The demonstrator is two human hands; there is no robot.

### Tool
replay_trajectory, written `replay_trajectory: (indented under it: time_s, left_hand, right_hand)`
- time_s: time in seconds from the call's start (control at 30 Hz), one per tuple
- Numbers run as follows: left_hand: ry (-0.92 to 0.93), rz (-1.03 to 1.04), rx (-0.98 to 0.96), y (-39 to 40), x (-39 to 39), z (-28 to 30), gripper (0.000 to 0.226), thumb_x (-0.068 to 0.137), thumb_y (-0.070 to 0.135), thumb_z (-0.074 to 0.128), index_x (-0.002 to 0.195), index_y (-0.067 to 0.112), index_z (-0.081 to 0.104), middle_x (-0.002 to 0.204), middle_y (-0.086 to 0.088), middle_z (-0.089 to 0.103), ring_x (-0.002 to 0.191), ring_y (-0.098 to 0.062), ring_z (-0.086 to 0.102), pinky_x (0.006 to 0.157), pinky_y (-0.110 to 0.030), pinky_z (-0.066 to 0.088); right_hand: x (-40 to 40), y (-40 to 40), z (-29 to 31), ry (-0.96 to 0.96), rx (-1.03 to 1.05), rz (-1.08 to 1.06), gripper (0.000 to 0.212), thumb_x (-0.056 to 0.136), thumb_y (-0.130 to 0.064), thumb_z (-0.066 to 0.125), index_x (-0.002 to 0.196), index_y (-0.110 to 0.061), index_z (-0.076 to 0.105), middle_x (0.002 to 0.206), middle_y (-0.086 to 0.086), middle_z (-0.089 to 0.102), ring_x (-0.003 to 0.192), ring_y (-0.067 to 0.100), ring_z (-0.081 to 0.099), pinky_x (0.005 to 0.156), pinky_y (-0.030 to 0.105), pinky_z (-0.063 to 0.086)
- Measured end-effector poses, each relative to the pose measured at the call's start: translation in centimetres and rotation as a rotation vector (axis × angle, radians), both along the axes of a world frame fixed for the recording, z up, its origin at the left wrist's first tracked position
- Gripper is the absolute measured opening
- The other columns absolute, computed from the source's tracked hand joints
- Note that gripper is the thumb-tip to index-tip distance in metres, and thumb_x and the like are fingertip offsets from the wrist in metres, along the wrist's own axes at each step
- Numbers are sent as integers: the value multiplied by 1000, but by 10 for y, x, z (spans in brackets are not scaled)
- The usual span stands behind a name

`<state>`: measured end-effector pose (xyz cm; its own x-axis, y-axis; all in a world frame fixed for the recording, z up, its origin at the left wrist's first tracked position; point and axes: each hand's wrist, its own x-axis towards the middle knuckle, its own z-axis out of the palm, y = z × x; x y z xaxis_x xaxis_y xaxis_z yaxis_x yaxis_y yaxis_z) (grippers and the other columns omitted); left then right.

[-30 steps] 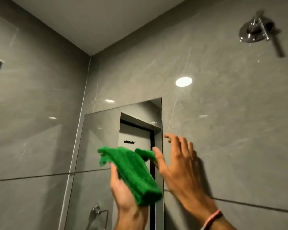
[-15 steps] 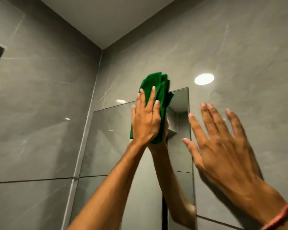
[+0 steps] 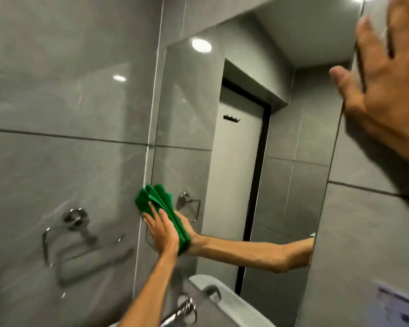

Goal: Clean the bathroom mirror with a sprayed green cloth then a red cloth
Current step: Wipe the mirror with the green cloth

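Note:
A tall frameless mirror (image 3: 293, 161) is fixed to the grey tiled wall. My left hand (image 3: 162, 232) presses a folded green cloth (image 3: 159, 204) flat against the mirror's lower left edge. The cloth sticks out above my fingers, and the glass reflects my arm behind it. My right hand (image 3: 387, 74) rests with spread fingers near the mirror's upper right edge, holding nothing. No red cloth is in view.
A chrome towel ring (image 3: 75, 220) hangs on the left wall tile beside the mirror. A chrome tap (image 3: 184, 310) and the white basin rim (image 3: 224, 300) sit below the mirror. The glass reflects a white door with a hook rail.
My left hand has swept the green cloth from the mirror's top edge down to its lower left edge. The view has dropped with it, and my right hand stays up by the mirror's right edge.

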<state>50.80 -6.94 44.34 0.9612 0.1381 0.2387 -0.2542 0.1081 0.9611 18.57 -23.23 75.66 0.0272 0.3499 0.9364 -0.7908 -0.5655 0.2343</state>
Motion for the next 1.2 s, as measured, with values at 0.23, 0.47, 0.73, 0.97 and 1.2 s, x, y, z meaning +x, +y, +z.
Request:
replay_trajectory:
  time_s: [0.23, 0.47, 0.73, 0.97, 1.2]
  left_hand:
    - [-56, -91, -32, -30, -201, -31, 53, 107, 32, 31, 156, 32, 12, 169, -3, -6, 157, -21, -1, 126, -41, 5]
    - [-769, -6, 177, -70, -291, 96, 62, 94, 42, 32, 155, 35, 25, 167, -10, 14, 153, -23, 15, 123, -38, 18]
    - [-1099, -78, 134, -45, -202, 361, 56, 102, 48, 25, 155, 48, 5, 171, 0, -6, 157, -17, -5, 127, -48, 3]
    - [-804, -10, 115, -13, -40, 355, 53, 106, 42, 24, 156, 43, 9, 171, -7, 0, 157, -23, 0, 127, -53, 7]
    - [-315, -28, 62, 2, -3, 111, 52, 108, 36, 27, 158, 34, 13, 171, -9, 1, 157, -23, 1, 128, -45, 7]
  right_hand:
    - [-38, 51, -18, 180, 136, 14, 63, 104, -56, 32, 158, -24, 31, 167, 21, 26, 156, 35, 26, 125, 65, 21]
    - [-89, 67, -42, 243, 242, -65, 61, 99, -46, 39, 154, -20, 46, 168, 20, 31, 157, 34, 30, 127, 59, 21]
    - [-65, 71, -17, 266, 246, -87, 61, 95, -42, 47, 152, -20, 52, 164, 20, 40, 153, 33, 40, 124, 59, 30]
    - [-26, 61, -25, 262, 173, -76, 63, 100, -43, 36, 158, -21, 37, 164, 18, 38, 153, 31, 38, 125, 57, 24]
    - [-30, 69, -26, 305, 185, -121, 60, 107, -42, 28, 162, -20, 27, 168, 19, 29, 157, 32, 29, 128, 57, 18]
